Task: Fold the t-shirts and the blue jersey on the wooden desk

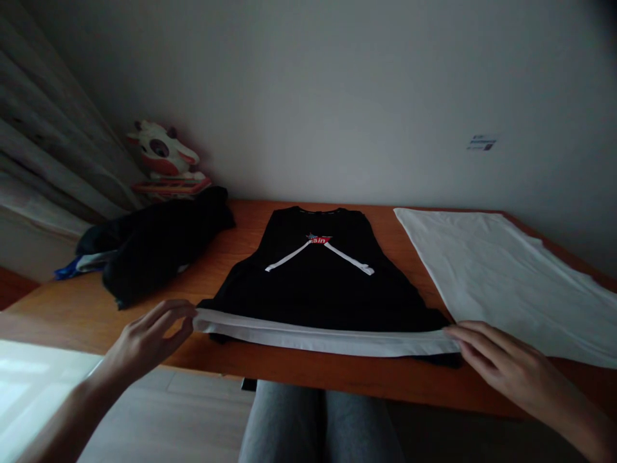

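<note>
A black top (318, 289) lies spread on the wooden table, its neckline towards the wall. On its chest are a small red print with white letters and two white strips slanting outward. Along the near edge runs a white band (328, 339), stretched nearly straight from side to side. My left hand (152, 334) pinches the left end of this band between thumb and fingers. At the opposite end, my right hand (501, 354) grips the band's right corner. Some black fabric shows below the band at both corners.
Dark clothes (159, 244) are heaped on the left of the table (250, 231). Behind them, a cow figure (164, 151) sits on books (173, 186). White fabric (501, 276) lies flat on the right. A curtain (53, 141) hangs at left; the wall (337, 96) borders the back.
</note>
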Demonstrator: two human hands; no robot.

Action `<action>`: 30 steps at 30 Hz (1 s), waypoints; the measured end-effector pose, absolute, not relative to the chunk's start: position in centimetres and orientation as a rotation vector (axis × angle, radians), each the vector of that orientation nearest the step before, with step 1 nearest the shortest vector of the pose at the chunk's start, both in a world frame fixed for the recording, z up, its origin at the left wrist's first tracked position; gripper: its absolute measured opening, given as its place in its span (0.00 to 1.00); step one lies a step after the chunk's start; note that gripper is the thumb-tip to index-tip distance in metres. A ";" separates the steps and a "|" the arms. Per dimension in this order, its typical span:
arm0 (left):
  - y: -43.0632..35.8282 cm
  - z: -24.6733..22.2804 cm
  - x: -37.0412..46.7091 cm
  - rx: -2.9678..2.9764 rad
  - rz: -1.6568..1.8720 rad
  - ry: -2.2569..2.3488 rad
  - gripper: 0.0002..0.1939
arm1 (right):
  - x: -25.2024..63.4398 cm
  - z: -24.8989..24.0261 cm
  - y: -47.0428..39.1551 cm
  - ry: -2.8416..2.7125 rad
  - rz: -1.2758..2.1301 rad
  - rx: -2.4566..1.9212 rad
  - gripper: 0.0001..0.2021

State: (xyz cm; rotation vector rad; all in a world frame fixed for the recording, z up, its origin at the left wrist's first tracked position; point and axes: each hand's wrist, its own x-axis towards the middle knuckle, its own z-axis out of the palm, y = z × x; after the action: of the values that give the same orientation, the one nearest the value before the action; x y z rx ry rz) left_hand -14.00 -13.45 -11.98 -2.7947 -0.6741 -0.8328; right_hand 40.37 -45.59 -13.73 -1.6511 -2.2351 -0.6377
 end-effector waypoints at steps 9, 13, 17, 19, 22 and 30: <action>-12.7 -14.1 -15.9 -2.928 -0.657 -0.502 0.13 | 40.6 -14.2 -46.1 -2.306 -0.524 -1.613 0.20; -13.4 -13.8 -14.6 -2.845 -0.749 -0.733 0.08 | 40.7 -14.5 -46.0 -2.339 -0.575 -1.604 0.21; -13.7 -13.6 -14.5 -2.871 -0.792 -0.795 0.07 | 41.0 -14.6 -46.2 -2.365 -0.613 -1.615 0.20; -13.6 -13.6 -15.2 -2.906 -0.784 -0.724 0.07 | 41.3 -14.6 -46.4 -2.345 -0.582 -1.622 0.20; -13.4 -13.7 -16.1 -2.957 -0.722 -0.677 0.09 | 41.9 -14.4 -46.7 -2.295 -0.512 -1.674 0.17; -12.2 -12.5 -15.7 -2.957 -0.500 -0.622 0.24 | 42.9 -13.1 -45.7 -2.333 -0.640 -1.652 0.20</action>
State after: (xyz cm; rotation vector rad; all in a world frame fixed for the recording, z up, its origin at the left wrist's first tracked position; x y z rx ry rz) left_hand -15.73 -12.18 -12.50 -2.9570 -0.6223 -0.4998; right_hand 42.85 -45.75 -13.12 -1.6515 -2.3334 -0.6399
